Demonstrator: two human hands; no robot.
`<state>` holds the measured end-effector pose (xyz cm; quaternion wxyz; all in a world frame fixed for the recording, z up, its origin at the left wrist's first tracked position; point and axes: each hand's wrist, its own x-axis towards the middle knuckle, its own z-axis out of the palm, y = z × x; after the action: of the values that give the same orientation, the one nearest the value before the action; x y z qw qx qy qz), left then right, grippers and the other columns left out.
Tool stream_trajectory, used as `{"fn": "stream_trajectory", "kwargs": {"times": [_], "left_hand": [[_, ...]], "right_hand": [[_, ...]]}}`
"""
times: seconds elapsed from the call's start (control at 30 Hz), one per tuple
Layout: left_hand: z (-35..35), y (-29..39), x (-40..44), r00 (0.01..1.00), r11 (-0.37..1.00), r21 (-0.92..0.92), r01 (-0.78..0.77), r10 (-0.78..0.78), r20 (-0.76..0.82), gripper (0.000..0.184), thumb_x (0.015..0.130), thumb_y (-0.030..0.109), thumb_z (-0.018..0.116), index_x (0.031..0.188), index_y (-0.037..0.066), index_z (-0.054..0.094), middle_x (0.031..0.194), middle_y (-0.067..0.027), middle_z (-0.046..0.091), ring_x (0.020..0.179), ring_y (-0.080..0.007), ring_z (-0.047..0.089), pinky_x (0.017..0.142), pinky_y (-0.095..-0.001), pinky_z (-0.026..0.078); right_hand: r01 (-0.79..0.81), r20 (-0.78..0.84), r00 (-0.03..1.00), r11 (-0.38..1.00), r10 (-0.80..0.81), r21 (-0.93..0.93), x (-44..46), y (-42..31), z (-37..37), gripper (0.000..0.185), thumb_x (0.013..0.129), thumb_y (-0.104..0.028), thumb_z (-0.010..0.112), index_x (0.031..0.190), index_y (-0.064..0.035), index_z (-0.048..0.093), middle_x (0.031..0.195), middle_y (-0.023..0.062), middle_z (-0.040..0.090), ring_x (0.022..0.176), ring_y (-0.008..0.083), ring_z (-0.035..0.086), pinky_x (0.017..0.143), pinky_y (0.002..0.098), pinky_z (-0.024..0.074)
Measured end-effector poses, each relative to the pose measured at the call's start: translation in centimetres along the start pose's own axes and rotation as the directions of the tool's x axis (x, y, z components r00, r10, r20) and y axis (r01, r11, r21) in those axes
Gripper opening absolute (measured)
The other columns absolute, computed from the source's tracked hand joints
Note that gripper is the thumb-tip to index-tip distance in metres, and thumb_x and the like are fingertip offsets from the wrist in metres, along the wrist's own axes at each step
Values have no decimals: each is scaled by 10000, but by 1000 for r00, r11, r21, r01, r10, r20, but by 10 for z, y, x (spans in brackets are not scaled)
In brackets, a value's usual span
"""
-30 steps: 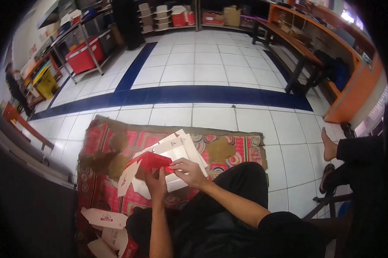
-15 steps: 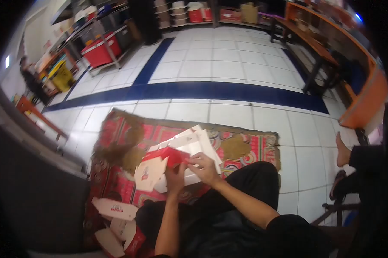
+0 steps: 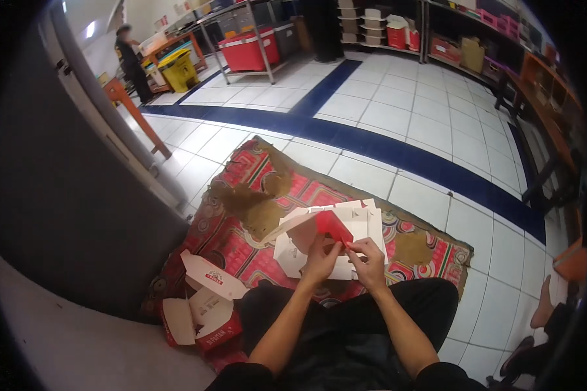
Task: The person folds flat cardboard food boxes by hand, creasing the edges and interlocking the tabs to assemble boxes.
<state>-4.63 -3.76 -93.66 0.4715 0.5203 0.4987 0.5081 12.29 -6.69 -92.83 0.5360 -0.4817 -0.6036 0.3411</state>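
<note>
Red-and-white carton (image 3: 333,224), pinched along its red side by the left hand (image 3: 321,262) and the right hand (image 3: 369,259) over white card pieces (image 3: 375,229) on the mat (image 3: 311,189), could be creased or torn if its thin card were forced unevenly.

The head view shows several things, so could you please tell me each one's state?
Held carton: partly folded
Left hand's grip: closed on the held carton
Right hand's grip: pinching the held carton's red edge
Lower-left carton: folded up, open
White carton sheets: flat, overlapping
Mat: worn, with brown patches
Yellow bin: upright, lid unclear
</note>
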Motion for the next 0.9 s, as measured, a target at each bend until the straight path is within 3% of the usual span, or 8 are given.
{"fn": "stream_trajectory", "kwargs": {"times": [0.07,0.2,0.37,0.47,0.53,0.73,0.8,0.9], "left_hand": [[0,-7,-2,974,980,181,-87,45,224,391,1023,136,719,1305,-86,566,1092,-195,742,1043,-257,760,924,-381,619],[-4,3,-4,971,955,233,-186,141,195,455,973,71,692,1367,-88,528,1129,-226,730,1052,-310,762,933,-398,623],[-8,27,-10,981,929,316,-195,189,49,499,945,113,695,1398,-42,555,1139,-278,724,983,-363,765,846,-437,606],[-13,31,-10,923,845,424,-325,186,336,499,950,177,660,1413,7,583,1129,-304,726,991,-428,745,847,-493,580],[-9,24,-12,874,759,537,-369,87,478,507,950,228,623,1427,55,608,1114,-291,736,1009,-473,711,894,-529,562],[-20,36,-9,907,812,469,-346,160,391,421,956,216,637,1351,72,650,1094,-257,745,992,-469,711,870,-523,558],[-22,44,-4,943,851,458,-256,115,313,362,960,197,646,1298,68,667,1073,-246,748,978,-468,709,852,-523,554],[-20,27,8,898,784,466,-410,437,56,179,963,114,673,1124,36,682,963,-216,738,930,-442,699,815,-524,530]], "right_hand": [[-20,0,1000,999,20,33,0,10,1,184,987,-18,740,1165,12,776,1091,87,677,952,170,749,718,279,658],[-47,27,999,996,45,77,2,2,-2,206,980,-70,751,1175,-20,793,1059,96,695,928,174,740,668,280,618],[142,143,982,977,-119,-157,14,-3,-19,229,1034,-87,641,1223,-24,754,1310,158,599,1251,254,623,916,338,586],[71,23,997,997,-70,-12,17,-10,-17,275,1061,-106,586,1305,-56,701,1396,196,549,1282,306,591,1007,376,544],[229,112,973,919,-203,-320,18,18,-23,319,1078,-127,555,1376,-61,649,1430,220,529,1269,324,589,1002,373,547],[-133,44,988,968,145,-213,17,46,-27,259,1109,-171,553,1311,-34,640,1196,133,670,1022,233,705,856,333,599],[-343,-135,913,902,386,261,19,42,-27,232,1121,-201,542,1224,-27,655,1131,103,687,1052,213,703,834,335,592],[-261,-89,948,907,305,331,25,77,-40,239,1139,-199,545,1331,-80,625,1168,50,679,943,125,675,801,302,598]]}}
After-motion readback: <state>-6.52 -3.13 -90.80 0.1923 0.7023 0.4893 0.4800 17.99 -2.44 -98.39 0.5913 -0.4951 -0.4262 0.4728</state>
